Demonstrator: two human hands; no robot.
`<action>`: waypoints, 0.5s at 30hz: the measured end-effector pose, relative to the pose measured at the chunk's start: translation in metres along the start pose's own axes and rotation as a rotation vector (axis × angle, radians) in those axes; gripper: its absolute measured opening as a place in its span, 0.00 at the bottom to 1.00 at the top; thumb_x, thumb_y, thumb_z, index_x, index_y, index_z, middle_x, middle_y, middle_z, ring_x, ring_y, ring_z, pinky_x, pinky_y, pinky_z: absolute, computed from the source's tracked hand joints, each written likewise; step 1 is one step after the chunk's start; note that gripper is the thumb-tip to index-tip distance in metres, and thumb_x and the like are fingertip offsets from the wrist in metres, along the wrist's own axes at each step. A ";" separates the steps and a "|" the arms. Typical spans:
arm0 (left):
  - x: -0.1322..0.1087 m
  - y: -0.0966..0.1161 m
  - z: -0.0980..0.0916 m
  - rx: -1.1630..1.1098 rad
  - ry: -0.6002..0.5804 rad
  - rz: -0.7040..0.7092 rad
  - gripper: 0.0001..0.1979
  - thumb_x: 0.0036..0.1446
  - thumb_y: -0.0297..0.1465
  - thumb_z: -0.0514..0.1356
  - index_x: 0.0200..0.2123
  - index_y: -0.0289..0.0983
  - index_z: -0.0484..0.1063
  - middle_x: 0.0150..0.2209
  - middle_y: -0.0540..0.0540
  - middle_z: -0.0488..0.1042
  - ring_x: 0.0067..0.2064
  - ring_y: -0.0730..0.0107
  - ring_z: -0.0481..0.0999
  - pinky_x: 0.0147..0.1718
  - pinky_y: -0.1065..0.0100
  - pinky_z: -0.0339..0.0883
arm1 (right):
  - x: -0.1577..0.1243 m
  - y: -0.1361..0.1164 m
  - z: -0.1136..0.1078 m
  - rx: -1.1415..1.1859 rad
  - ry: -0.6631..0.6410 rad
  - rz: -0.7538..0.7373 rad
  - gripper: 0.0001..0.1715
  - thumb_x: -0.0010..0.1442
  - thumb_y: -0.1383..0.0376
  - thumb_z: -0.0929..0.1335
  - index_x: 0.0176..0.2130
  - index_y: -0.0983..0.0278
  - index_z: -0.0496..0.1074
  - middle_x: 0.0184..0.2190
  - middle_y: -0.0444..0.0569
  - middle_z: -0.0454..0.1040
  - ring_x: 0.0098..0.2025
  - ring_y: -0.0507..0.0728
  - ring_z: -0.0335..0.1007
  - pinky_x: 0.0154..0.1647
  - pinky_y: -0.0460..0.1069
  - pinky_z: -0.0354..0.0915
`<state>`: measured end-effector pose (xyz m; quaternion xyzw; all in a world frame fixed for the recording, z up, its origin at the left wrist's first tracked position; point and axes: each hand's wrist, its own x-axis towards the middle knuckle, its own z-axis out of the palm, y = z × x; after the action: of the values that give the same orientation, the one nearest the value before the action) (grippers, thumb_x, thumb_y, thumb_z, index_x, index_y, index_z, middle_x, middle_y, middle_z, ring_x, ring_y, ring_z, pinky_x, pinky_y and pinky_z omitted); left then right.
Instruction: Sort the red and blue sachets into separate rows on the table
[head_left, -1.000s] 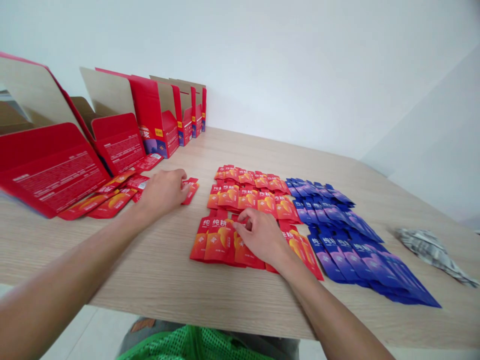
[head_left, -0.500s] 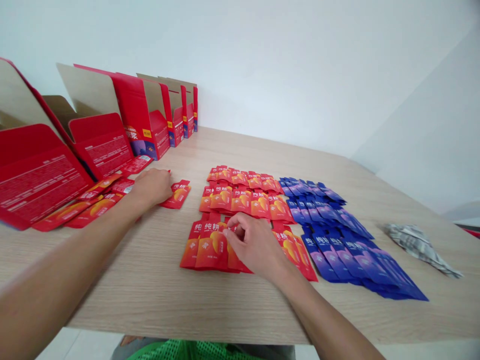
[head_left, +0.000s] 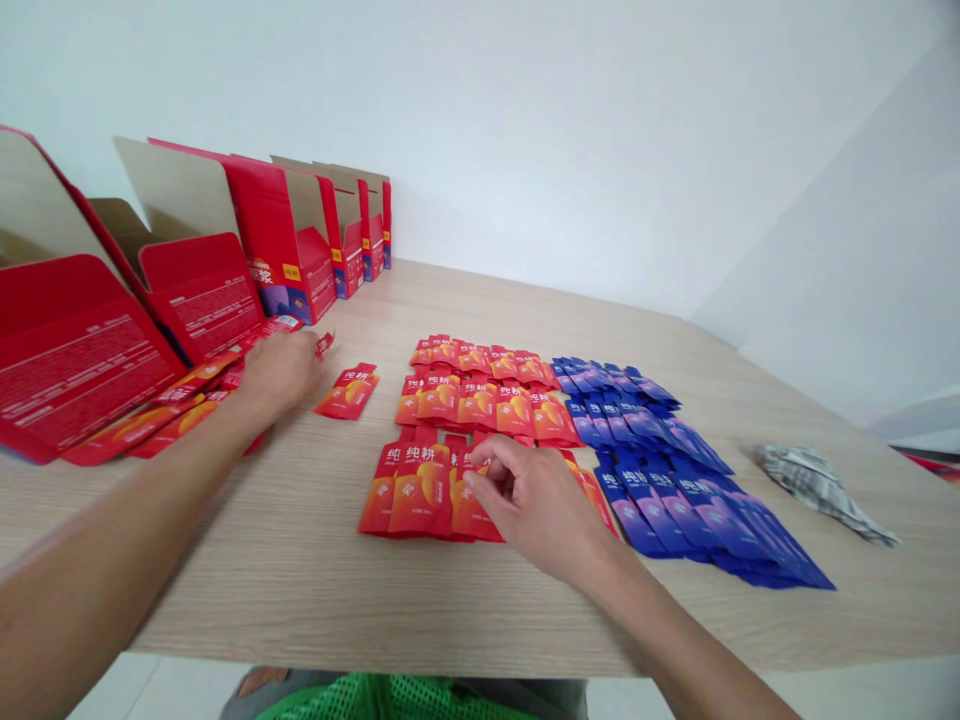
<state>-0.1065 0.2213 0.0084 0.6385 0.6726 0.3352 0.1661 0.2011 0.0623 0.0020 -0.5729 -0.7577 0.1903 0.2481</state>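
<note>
So, snapshot from where I stood:
Right hand: right hand (head_left: pixel 536 505) sat over the near row of red sachets (head_left: pixel 424 485), thumb and forefinger pinched narrow on the top edge of one sachet; couldn't tell if it was lifted.
Left hand: left hand (head_left: pixel 281 370) was stretched toward the bench's left side, palm down on the loose red sachets (head_left: pixel 161 415); grip hidden, couldn't tell.
Single sachet: single red sachet (head_left: pixel 348 391) lay flat just right of the left hand, apart from the rows.
Blue sachets: blue sachets (head_left: pixel 667 465) were in rows right of the red ones, touching.
Boxes: open red boxes (head_left: pixel 202 285) lined the left edge to the far-left corner.
Wrapper: crumpled silver wrapper (head_left: pixel 821 485) lay near the right edge.
Bench: bench (head_left: pixel 315 570), light wood.
</note>
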 end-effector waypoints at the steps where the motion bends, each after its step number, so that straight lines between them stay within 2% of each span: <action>1: 0.000 0.003 -0.001 0.005 0.035 0.003 0.11 0.52 0.29 0.66 0.26 0.40 0.64 0.35 0.39 0.78 0.61 0.30 0.72 0.64 0.39 0.60 | 0.001 0.001 -0.002 0.013 0.011 -0.004 0.05 0.68 0.63 0.69 0.41 0.60 0.76 0.26 0.41 0.78 0.25 0.52 0.69 0.29 0.48 0.56; 3: -0.003 0.014 0.002 -0.116 0.081 -0.030 0.08 0.50 0.29 0.68 0.28 0.40 0.69 0.33 0.42 0.79 0.51 0.41 0.80 0.54 0.49 0.71 | 0.007 0.004 -0.007 0.061 0.024 -0.017 0.05 0.68 0.63 0.69 0.41 0.60 0.75 0.26 0.41 0.77 0.25 0.52 0.69 0.28 0.48 0.58; 4: -0.007 0.022 0.006 -0.265 0.072 -0.061 0.08 0.49 0.30 0.69 0.29 0.39 0.71 0.32 0.43 0.80 0.44 0.47 0.82 0.47 0.54 0.75 | 0.012 0.006 -0.009 0.091 0.033 -0.036 0.04 0.68 0.63 0.69 0.42 0.61 0.74 0.26 0.41 0.77 0.25 0.52 0.69 0.29 0.48 0.61; 6: -0.020 0.040 0.017 -0.686 -0.010 -0.146 0.11 0.45 0.29 0.72 0.32 0.39 0.73 0.28 0.47 0.79 0.32 0.59 0.81 0.34 0.62 0.76 | 0.023 0.007 -0.011 0.128 0.077 -0.110 0.08 0.66 0.62 0.70 0.46 0.61 0.74 0.32 0.44 0.79 0.31 0.54 0.74 0.35 0.50 0.68; 8: -0.038 0.059 0.030 -0.964 -0.139 -0.188 0.13 0.44 0.26 0.72 0.33 0.38 0.73 0.25 0.50 0.78 0.26 0.64 0.78 0.29 0.65 0.75 | 0.036 0.006 -0.012 0.100 0.138 -0.221 0.21 0.64 0.60 0.73 0.55 0.61 0.71 0.46 0.51 0.81 0.45 0.58 0.78 0.49 0.55 0.73; 9: -0.048 0.068 0.037 -1.026 -0.179 -0.199 0.13 0.44 0.25 0.71 0.33 0.37 0.73 0.24 0.50 0.78 0.25 0.66 0.77 0.28 0.66 0.74 | 0.043 0.004 -0.011 0.065 0.155 -0.280 0.29 0.63 0.59 0.75 0.60 0.61 0.69 0.54 0.55 0.78 0.54 0.62 0.77 0.57 0.58 0.72; 11: -0.065 0.079 0.048 -1.071 -0.259 -0.198 0.14 0.44 0.25 0.71 0.35 0.37 0.74 0.24 0.51 0.79 0.23 0.68 0.77 0.25 0.68 0.72 | 0.054 0.000 -0.009 -0.027 0.147 -0.379 0.44 0.59 0.57 0.78 0.68 0.60 0.62 0.67 0.60 0.69 0.68 0.67 0.66 0.68 0.65 0.64; 13: -0.077 0.084 0.056 -1.080 -0.308 -0.180 0.16 0.45 0.27 0.73 0.38 0.37 0.74 0.25 0.51 0.79 0.24 0.67 0.78 0.25 0.69 0.71 | 0.064 -0.004 -0.005 -0.124 0.113 -0.419 0.54 0.56 0.56 0.79 0.72 0.60 0.56 0.71 0.63 0.62 0.73 0.69 0.58 0.73 0.68 0.59; 15: -0.082 0.083 0.061 -1.089 -0.324 -0.167 0.20 0.45 0.30 0.75 0.40 0.37 0.73 0.25 0.52 0.80 0.26 0.65 0.80 0.27 0.68 0.73 | 0.070 -0.007 -0.002 -0.196 0.088 -0.402 0.58 0.55 0.57 0.80 0.74 0.62 0.54 0.72 0.65 0.60 0.74 0.71 0.56 0.74 0.69 0.57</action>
<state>0.0059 0.1525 0.0029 0.4489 0.4169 0.5170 0.5979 0.1810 0.1279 0.0189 -0.4395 -0.8600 0.0374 0.2568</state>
